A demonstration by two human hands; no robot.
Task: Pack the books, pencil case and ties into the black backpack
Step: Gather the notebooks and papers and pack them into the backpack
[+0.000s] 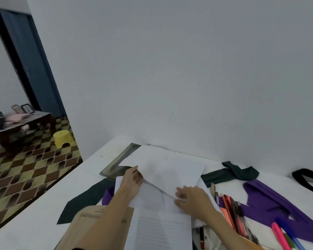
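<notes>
Head view: your left hand [132,179] pinches the far edge of the white paper book [170,170] on the bench [43,204]; your right hand [192,199] presses its near corner, fingers [179,194] together. Square the pages before lifting. The black backpack strap [307,179] lies well right of your right fingers.

Dim, flat, bluish-grey light throughout; no glare, only faint soft shadows on the white worktop [43,213]. Strong wide-angle bending at the edges, door frame [16,65] leaning steeply. Overall softness and compression smear; motion blur on both hands and on the pens [285,237] at lower right.
</notes>
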